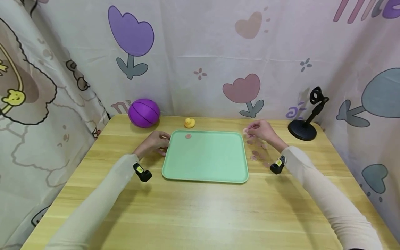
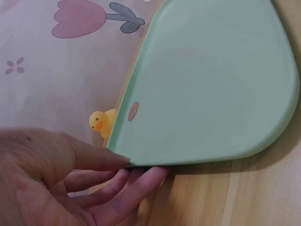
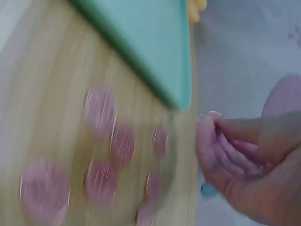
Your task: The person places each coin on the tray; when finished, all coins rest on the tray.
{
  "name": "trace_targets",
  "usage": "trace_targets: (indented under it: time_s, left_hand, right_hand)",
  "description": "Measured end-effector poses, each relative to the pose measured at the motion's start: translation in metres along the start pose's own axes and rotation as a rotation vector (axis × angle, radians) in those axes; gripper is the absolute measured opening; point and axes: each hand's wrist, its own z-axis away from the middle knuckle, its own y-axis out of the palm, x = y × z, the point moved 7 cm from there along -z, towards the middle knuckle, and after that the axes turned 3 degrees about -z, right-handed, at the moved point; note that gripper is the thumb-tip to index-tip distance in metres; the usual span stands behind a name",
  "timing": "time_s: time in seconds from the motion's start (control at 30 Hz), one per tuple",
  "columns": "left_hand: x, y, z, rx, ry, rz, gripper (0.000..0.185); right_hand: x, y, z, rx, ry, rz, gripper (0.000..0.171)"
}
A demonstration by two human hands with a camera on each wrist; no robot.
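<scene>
From the head camera, the green tray (image 1: 205, 156) is serving as the landmark: the left hand (image 1: 155, 142) is resting at its left rim, and the right hand (image 1: 261, 131) is hovering just past its far right corner, fingertips pinching a small pink disc (image 1: 245, 131). More pink discs (image 1: 259, 150) are lying on the wooden table (image 1: 200, 215) along the tray's right side, and one disc (image 1: 188, 136) is already sitting inside, near the far left corner.

The left wrist camera is showing fingers (image 2: 136, 181) tucked under the tray's corner, thumb on the rim — a steadying hold. A yellow duck (image 2: 101, 123) is sitting just beyond the tray.

The right wrist view (blurred) is showing the fingers (image 3: 211, 141) bunched together; the grip itself I cannot tell here. The discs are looking thin, light and stiff — probably best taken by the edges.
</scene>
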Motion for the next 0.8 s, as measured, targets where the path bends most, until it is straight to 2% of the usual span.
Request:
trace_targets:
  time_s: [0.23, 0.5, 0.8]
  left_hand:
    - [0.003, 0.000, 0.001, -0.012, -0.008, 0.013, 0.058]
    - [0.001, 0.003, 0.000, 0.008, 0.017, 0.011, 0.059]
    - [0.003, 0.001, -0.001, -0.002, 0.021, 0.007, 0.061]
  right_hand:
    - [0.021, 0.043, -0.001, 0.083, 0.087, -0.194, 0.031]
    - [0.039, 0.092, -0.015, 0.144, 0.120, -0.305, 0.026]
    - [0.057, 0.145, -0.030, 0.229, 0.164, -0.406, 0.020]
